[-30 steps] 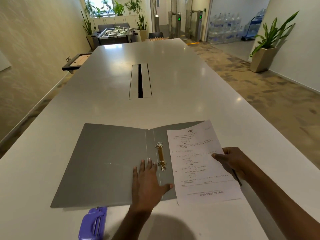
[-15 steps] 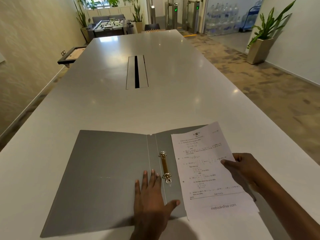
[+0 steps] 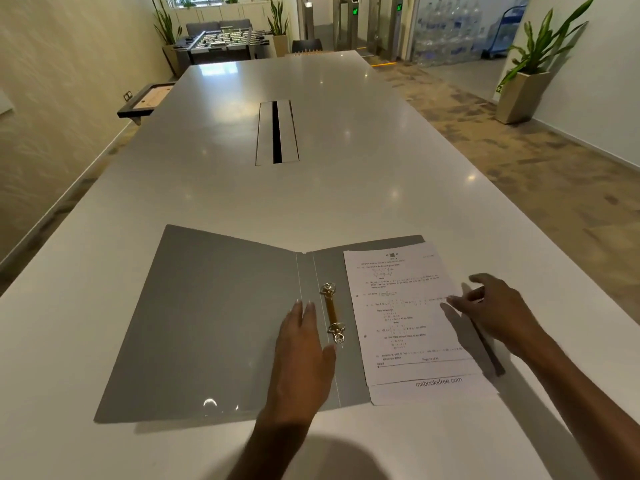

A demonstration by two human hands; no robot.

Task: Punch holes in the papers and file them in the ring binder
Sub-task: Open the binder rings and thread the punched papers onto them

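Observation:
A grey ring binder (image 3: 214, 320) lies open flat on the white table (image 3: 242, 195). Its gold two-ring mechanism (image 3: 332, 313) sits just right of the spine. A thin stack of printed papers (image 3: 408, 317) rests on the binder's right flap, beside the rings and not on them, with two small holes showing along the left margin. My left hand (image 3: 301, 351) lies flat on the binder just left of the rings, fingers together, thumb near the lower ring. My right hand (image 3: 498, 313) hovers at the papers' right edge, fingers spread, holding nothing.
A cable slot (image 3: 277, 133) runs down the table's middle. A potted plant (image 3: 526, 88) stands by the right wall, and a foosball table (image 3: 221, 43) beyond the table's far end. The table's right edge lies close to the binder.
My right hand has let go of the papers' edge and opened above it. The papers now lie squarer on the right flap. The purple hole punch has dropped out of view.

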